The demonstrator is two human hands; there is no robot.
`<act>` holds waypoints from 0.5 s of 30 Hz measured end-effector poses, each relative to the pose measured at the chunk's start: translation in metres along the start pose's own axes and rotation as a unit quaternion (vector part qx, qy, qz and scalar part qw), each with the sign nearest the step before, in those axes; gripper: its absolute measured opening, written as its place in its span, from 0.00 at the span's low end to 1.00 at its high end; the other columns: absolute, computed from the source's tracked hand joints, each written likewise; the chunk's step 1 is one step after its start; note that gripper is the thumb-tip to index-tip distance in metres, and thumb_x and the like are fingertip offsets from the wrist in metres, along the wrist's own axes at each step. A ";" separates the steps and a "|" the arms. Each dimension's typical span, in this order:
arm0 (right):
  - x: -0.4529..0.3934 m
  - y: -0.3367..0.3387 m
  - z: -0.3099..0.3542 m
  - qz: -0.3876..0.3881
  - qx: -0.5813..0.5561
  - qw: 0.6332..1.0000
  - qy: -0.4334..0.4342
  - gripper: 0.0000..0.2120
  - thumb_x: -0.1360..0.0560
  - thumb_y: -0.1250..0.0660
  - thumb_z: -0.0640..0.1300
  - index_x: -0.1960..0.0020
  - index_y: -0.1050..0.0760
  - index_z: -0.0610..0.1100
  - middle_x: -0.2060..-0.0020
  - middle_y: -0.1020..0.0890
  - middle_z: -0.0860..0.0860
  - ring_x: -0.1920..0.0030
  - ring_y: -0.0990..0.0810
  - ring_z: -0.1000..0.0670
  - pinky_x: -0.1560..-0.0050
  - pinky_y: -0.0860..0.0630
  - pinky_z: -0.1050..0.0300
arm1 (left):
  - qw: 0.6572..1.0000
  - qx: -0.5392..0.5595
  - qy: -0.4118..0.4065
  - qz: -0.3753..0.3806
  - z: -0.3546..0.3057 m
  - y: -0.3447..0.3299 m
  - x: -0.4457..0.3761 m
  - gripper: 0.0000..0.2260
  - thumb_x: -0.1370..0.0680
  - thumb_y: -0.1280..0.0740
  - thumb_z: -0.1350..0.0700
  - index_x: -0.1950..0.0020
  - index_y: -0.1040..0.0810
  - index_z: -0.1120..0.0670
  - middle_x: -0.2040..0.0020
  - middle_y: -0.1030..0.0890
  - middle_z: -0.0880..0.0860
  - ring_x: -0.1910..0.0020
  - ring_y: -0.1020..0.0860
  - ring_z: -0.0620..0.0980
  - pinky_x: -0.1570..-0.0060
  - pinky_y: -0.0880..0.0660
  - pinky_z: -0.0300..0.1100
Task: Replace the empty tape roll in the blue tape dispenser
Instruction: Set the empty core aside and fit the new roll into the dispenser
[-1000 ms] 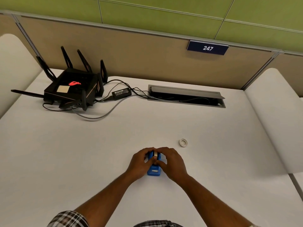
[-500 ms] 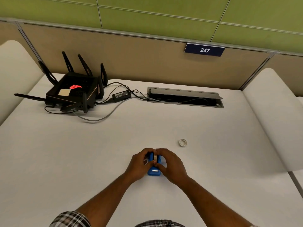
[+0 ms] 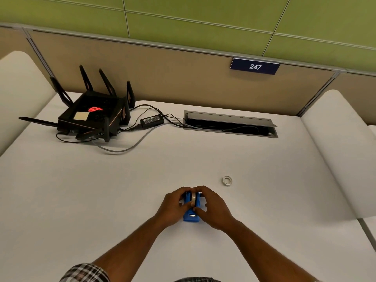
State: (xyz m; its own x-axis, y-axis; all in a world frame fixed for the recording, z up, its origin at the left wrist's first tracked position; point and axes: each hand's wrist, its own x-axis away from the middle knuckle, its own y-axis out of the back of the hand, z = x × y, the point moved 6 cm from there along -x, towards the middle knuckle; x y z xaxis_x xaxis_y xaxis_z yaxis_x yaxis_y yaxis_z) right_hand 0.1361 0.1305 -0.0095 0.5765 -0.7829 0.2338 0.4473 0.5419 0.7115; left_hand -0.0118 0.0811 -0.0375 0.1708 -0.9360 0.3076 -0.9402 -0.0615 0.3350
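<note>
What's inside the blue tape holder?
A pale roll of tape sits upright in the blue tape holder. The left hand and right hand cover its sides, so the hub is hidden.

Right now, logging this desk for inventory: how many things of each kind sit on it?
Tape dispenser: 1
Tape rolls: 2 (one in the dispenser, one small white ring loose)
Router: 1
Power adapter: 1
Total: 5
</note>
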 end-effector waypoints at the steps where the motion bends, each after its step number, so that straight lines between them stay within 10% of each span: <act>1: 0.000 0.000 -0.001 0.012 -0.011 1.000 0.000 0.29 0.26 0.26 0.46 0.28 0.32 0.53 0.34 0.22 0.57 0.36 0.23 0.54 0.35 0.22 0.49 | 1.000 0.002 0.001 -0.006 0.000 -0.001 0.001 0.22 0.25 0.27 0.56 0.31 0.26 0.49 0.35 0.21 0.49 0.36 0.22 0.48 0.34 0.24 0.47; 15: -0.009 -0.002 -0.017 0.110 0.065 0.991 0.031 0.52 0.31 0.21 0.40 0.18 0.48 0.55 0.22 0.35 0.54 0.26 0.32 0.51 0.28 0.31 0.57 | 0.994 0.079 0.058 -0.047 0.003 -0.005 0.007 0.26 0.28 0.24 0.58 0.32 0.28 0.54 0.33 0.23 0.53 0.34 0.24 0.50 0.35 0.25 0.44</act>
State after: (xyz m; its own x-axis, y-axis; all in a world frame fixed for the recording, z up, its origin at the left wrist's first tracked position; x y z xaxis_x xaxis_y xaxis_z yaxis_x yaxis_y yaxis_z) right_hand 0.1418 0.1422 -0.0243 0.6924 -0.6283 0.3547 0.2172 0.6503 0.7279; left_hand -0.0066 0.0743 -0.0395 0.2845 -0.8782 0.3844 -0.9515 -0.2096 0.2252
